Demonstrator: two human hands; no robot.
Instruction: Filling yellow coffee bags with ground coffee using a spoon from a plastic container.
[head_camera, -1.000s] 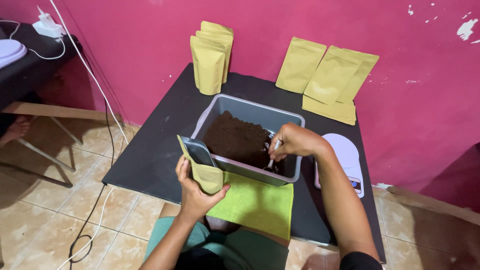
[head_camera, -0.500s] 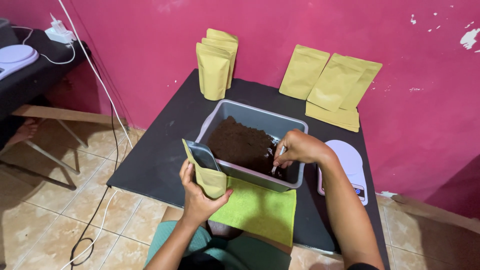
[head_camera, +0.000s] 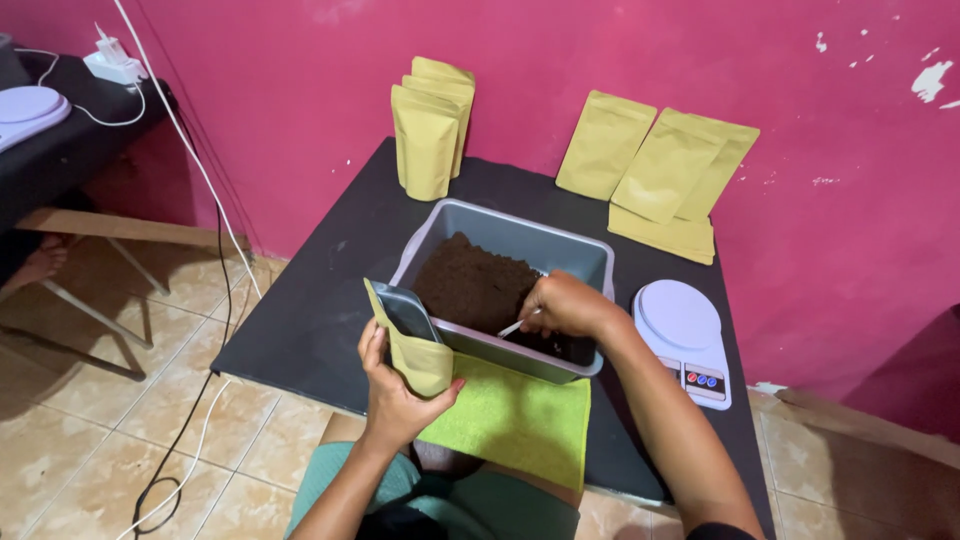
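The left hand (head_camera: 395, 395) grips an open tan stand-up pouch (head_camera: 408, 335) by its lower part, holding it upright with its mouth spread beside the near left corner of a grey tub (head_camera: 590, 255). The tub holds dark brown powder (head_camera: 470, 285). The right hand (head_camera: 565, 305) is over the tub's near right part, fingers closed on a small white spoon (head_camera: 512, 327) that points towards the pouch. A green cloth (head_camera: 515, 420) lies on the black surface (head_camera: 310, 300) just in front of the tub. A white kitchen scale (head_camera: 685, 335) sits right of the tub. Upright tan pouches (head_camera: 430, 125) stand behind the tub, and further flat pouches (head_camera: 660, 170) lean on the pink wall (head_camera: 600, 45).
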